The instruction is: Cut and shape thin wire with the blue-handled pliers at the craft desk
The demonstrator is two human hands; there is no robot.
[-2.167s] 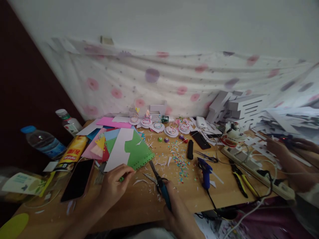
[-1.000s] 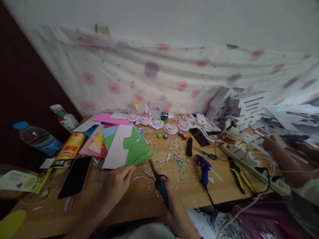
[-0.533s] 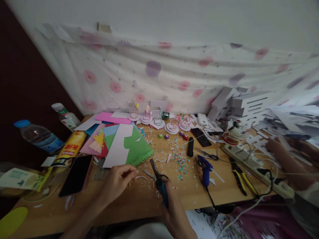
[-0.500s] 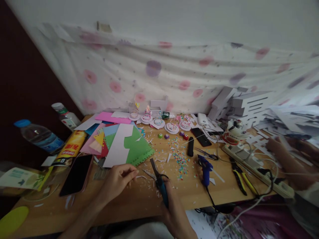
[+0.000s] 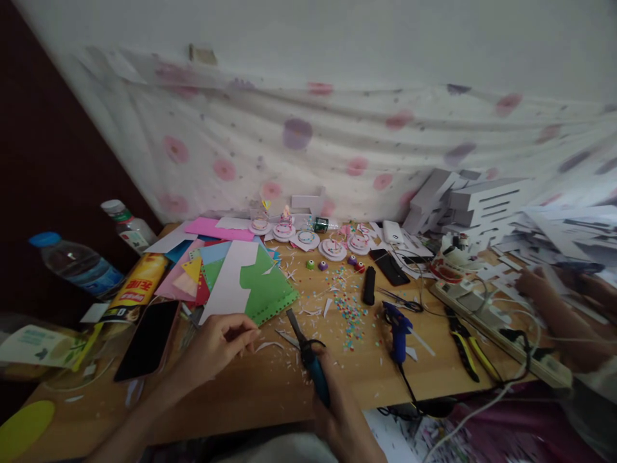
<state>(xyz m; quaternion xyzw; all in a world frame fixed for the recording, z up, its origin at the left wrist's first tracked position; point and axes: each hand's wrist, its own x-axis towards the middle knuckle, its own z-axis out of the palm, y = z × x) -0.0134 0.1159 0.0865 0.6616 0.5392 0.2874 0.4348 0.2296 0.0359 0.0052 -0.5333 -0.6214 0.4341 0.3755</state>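
Note:
My right hand is wrapped round the blue-handled scissors, whose blades stand apart and point up and left over the wooden desk. Left of the blades, my left hand has its fingers curled in towards the thumb; whatever may be between them is too small to make out. Just beyond that hand lie a white cut sheet and a green sheet with a punched edge. A thin curved white paper scrap rests between the hand and the scissors.
Right of the scissors are coloured confetti, a blue glue gun, yellow-black pliers and a power strip. Small decorated paper discs stand at the back. A phone and bottles are left; another person's hands work at right.
My left hand has drawn slightly left, away from the scissors. The scissors stay in my right hand with blades apart, barely shifted. The other person now holds a dark tool at right.

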